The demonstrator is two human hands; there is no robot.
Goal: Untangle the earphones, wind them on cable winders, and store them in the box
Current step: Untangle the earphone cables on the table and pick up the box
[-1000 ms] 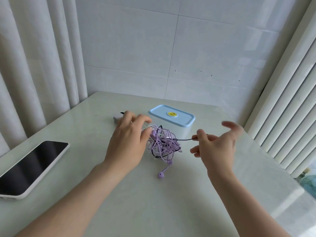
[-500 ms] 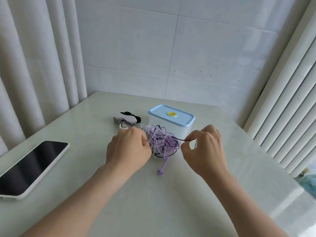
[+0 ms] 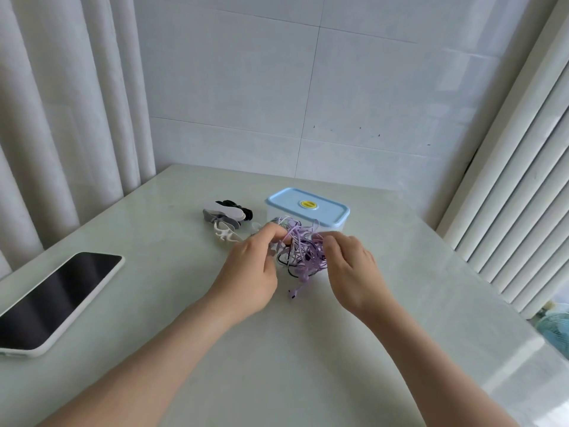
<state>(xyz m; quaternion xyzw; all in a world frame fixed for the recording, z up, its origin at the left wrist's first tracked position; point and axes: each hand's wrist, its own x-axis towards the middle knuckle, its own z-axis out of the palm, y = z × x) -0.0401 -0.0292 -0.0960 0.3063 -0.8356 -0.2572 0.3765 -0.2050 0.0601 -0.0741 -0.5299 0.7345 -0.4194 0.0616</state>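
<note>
A tangled bundle of purple and black earphones (image 3: 303, 252) is held just above the table in front of the box (image 3: 308, 211), a clear container with a light blue lid. My left hand (image 3: 249, 272) pinches the bundle's left side with curled fingers. My right hand (image 3: 351, 269) grips its right side, fingers curled into the cords. One purple earbud (image 3: 292, 293) dangles down to the table between my wrists. Several cable winders (image 3: 226, 217), white, grey and black, lie in a pile left of the box.
A phone (image 3: 58, 298) in a white case lies screen up at the table's left edge. Curtains hang at the left, a tiled wall stands behind, and vertical blinds (image 3: 517, 186) run along the right side of the pale table (image 3: 277, 349).
My right hand has moved left from the stretched black cord into the bundle. Both hands now close in on the tangle, which is lifted and bunched between them.
</note>
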